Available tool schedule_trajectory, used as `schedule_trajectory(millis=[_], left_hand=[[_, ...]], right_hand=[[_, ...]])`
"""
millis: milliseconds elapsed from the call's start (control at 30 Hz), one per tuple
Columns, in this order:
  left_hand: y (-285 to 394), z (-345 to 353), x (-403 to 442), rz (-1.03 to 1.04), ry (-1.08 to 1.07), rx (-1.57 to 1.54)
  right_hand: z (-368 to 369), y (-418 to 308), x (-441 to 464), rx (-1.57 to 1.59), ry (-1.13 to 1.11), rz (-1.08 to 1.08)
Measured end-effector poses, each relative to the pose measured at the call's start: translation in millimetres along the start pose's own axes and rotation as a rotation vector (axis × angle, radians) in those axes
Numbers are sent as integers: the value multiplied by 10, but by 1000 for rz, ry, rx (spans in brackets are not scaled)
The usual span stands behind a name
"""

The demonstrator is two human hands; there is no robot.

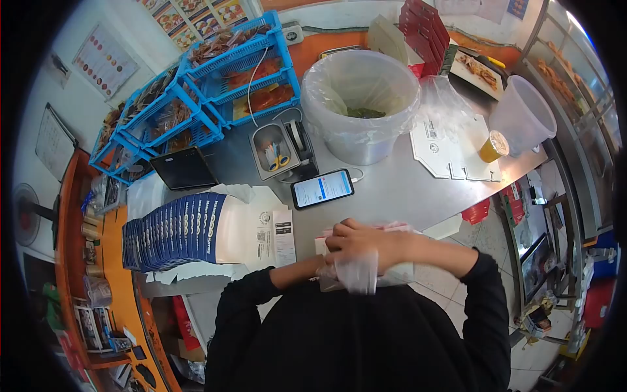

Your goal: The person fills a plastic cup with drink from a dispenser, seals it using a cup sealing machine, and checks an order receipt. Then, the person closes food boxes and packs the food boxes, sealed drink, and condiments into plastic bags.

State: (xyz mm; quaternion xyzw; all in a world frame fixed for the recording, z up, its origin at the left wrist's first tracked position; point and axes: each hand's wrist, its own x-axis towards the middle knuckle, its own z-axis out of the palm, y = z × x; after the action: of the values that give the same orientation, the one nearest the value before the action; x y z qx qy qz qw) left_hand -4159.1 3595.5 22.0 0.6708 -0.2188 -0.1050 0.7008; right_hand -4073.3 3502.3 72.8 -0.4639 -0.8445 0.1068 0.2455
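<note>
At the counter's front edge, close to my body, my right hand (pixel 366 247) curls its fingers on a clear plastic bag (pixel 359 273), which hangs crumpled below the fingers. My left hand (pixel 324 266) comes in from the other side, and its fingers are mostly hidden beneath the right one. Pale pink and white sheets or packaging (pixel 321 245) lie under and around both hands; I cannot make out exactly what they are. A phone (pixel 322 188) with a lit screen and a white cable lies just beyond the hands. A printed paper slip (pixel 283 238) is left of them.
Left stands a row of folded blue boxes (pixel 173 228) beside a dark tablet (pixel 184 168). Behind are stacked blue baskets (pixel 245 72), a metal holder (pixel 266 140) with scissors (pixel 279 162), and a large bag-lined tub (pixel 359 140). Right are flat white cartons (pixel 434 147), an orange-yellow cup (pixel 494 147) and a clear bucket (pixel 519 114).
</note>
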Motion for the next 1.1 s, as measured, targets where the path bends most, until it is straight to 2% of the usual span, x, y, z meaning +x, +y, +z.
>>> schedule_trajectory(millis=[33,100,133,167,200,233,267,300,367,433,467,500,533,600,700,767,833,867,900,967,1000,1033,1067,1100], left_hand=[[71,31,19,13,-28,-6],[171,118,85,46,-38,-3],[214,169,110,66,-2,-1],[264,204,163,80,29,9],[305,319,186,142,225,-59],[311,350,179,145,235,-54],[321,384,150,41,334,-105],[384,363,137,52,366,-111],[509,325,109,74,428,-121],[827,285,211,394,262,238],[827,317,187,378,271,226],[827,350,163,361,281,214],[958,308,197,332,132,268],[1125,279,187,296,14,327],[1282,282,101,-74,644,1043],[1237,215,32,-229,877,1272],[923,48,-89,-282,921,803],[868,70,-79,-286,934,804],[799,108,-44,-139,810,433],[820,206,105,144,532,869],[844,265,172,258,314,1655],[390,337,75,217,287,1725],[410,430,67,26,-21,1908],[305,430,-26,38,221,1704]], right_hand=[[-76,64,11,-1,2,-2],[-227,185,43,701,-319,418],[-334,186,24,584,-331,529],[-425,227,-12,580,-340,519],[-515,278,-72,586,-226,376],[-606,337,-163,591,-112,234],[-661,479,-341,793,-90,388],[-635,665,-572,990,-69,544],[-120,1104,-1041,1329,-265,917],[294,1134,-1279,1505,-324,1075],[416,1049,-1324,1530,-305,1084],[528,987,-1363,1523,-276,1068],[608,890,-1369,1498,-238,1038],[677,740,-1346,1351,-170,952],[710,516,-1334,953,-82,743],[756,332,-1355,634,-59,533],[876,187,-1401,385,-73,318],[965,131,-1424,301,-93,226],[1059,89,-1433,245,-114,155],[1258,10,-1393,202,-142,62],[1344,-40,-1354,219,-126,53],[1365,-118,-1260,251,-95,47],[1386,-196,-1167,284,-64,40],[1323,-272,-1028,35,-35,-65]])
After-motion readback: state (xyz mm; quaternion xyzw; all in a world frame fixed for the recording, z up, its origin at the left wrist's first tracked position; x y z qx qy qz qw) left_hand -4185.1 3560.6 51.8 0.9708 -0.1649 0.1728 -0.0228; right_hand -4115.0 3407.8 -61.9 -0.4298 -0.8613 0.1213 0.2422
